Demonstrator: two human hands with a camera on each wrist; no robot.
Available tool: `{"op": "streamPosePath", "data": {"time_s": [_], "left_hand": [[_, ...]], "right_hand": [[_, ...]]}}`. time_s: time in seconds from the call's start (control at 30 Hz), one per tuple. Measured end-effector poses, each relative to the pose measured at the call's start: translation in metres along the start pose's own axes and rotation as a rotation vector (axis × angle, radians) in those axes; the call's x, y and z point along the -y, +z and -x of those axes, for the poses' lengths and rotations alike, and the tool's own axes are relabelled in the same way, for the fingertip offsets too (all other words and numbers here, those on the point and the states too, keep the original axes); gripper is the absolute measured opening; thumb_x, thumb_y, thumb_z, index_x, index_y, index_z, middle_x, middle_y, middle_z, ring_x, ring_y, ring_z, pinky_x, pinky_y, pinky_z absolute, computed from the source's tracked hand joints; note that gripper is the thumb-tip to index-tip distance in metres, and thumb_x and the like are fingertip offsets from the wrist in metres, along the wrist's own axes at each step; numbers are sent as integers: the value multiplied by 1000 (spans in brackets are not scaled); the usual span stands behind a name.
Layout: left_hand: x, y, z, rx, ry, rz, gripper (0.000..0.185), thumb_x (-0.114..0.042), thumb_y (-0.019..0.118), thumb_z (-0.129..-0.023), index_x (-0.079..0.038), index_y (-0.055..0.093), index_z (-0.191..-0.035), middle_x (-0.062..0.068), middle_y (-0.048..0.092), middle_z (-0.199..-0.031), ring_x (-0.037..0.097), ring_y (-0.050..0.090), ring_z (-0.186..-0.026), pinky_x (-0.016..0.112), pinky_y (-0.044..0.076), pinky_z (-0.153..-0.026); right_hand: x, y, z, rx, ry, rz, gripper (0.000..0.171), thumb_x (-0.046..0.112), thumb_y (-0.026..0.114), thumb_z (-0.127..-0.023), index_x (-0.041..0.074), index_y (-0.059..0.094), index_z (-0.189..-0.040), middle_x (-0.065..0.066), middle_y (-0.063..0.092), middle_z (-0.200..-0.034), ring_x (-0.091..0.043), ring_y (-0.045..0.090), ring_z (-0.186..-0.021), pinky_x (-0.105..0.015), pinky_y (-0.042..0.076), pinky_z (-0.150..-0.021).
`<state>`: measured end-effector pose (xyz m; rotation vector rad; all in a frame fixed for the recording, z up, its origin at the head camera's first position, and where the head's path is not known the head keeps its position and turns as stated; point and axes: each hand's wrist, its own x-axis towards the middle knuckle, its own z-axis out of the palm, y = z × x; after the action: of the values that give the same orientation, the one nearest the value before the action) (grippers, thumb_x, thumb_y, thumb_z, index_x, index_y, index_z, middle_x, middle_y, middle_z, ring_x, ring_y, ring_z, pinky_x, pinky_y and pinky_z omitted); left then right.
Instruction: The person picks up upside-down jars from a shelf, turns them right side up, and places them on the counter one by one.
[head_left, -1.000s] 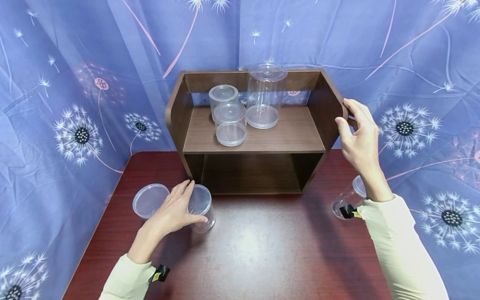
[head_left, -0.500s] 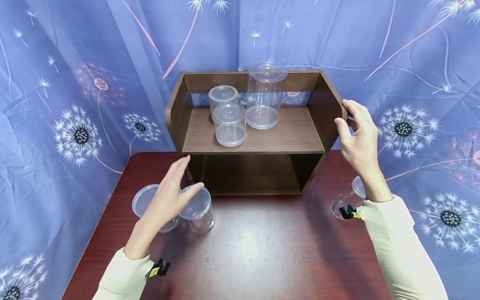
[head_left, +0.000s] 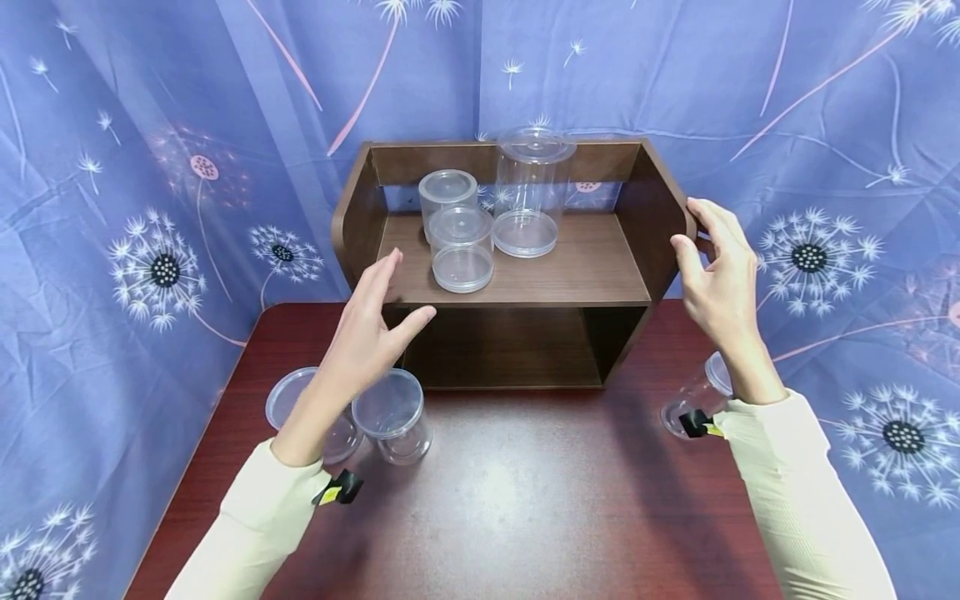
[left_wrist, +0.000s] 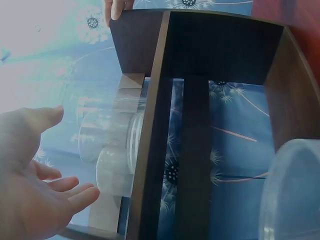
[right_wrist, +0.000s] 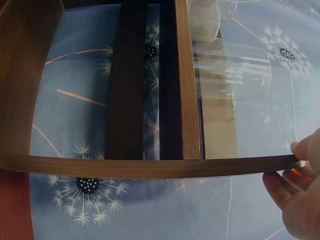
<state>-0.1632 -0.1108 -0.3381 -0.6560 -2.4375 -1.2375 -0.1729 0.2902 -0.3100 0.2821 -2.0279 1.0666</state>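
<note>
A brown two-tier wooden shelf [head_left: 570,279] stands at the back of the table. My right hand [head_left: 720,279] grips the upper front edge of its right side panel, thumb and fingers on either face in the right wrist view. With fingers and thumb spread, my left hand [head_left: 365,337] is in front of the shelf's left end and holds nothing. Nearest it on the upper tier is a short clear lidded jar [head_left: 462,267]. Behind that stand another short jar [head_left: 447,190] and a tall clear jar [head_left: 534,187]. The lower tier shows no jars.
Two clear lidded jars, a left one [head_left: 288,393] and a right one [head_left: 390,404], stand on the red-brown table [head_left: 525,500] below my left arm, partly hidden by it. Another clear jar [head_left: 684,404] is half behind my right wrist. A blue dandelion-print curtain [head_left: 187,100] surrounds the table.
My left hand has let go of the right of the two table jars at left and moved up and forward to the shelf's left front. The right hand stays put.
</note>
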Motion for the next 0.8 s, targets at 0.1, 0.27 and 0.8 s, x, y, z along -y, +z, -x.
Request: {"op": "streamPosePath", "data": {"time_s": [0.1, 0.27, 0.8], "left_hand": [[-4, 3, -15, -23, -25, 30, 82, -20, 79, -93, 1, 35, -159, 15, 43, -157, 28, 45, -141, 48, 44, -111], [-8, 9, -34, -25, -77, 80, 84, -22, 80, -92, 1, 34, -159, 15, 42, -157, 27, 46, -141, 46, 44, -112], [-6, 29, -75, -13, -201, -3, 103, -43, 83, -86, 3, 28, -160, 19, 36, -161, 28, 37, -147, 41, 29, -121]], "right_hand": [[-7, 0, -1, 0, 3, -2, 40, -16, 60, -94, -12, 61, -134, -23, 61, -136, -9, 57, -117, -17, 49, -98], [-20, 0, -2, 3, 3, -5, 42, -13, 62, -94, -6, 63, -136, -18, 61, -137, -9, 57, -119, -18, 50, -98], [-26, 0, -2, 4, 16, -6, 43, -11, 62, -95, -4, 64, -137, -16, 61, -138, -9, 57, -119, -19, 50, -98]]}}
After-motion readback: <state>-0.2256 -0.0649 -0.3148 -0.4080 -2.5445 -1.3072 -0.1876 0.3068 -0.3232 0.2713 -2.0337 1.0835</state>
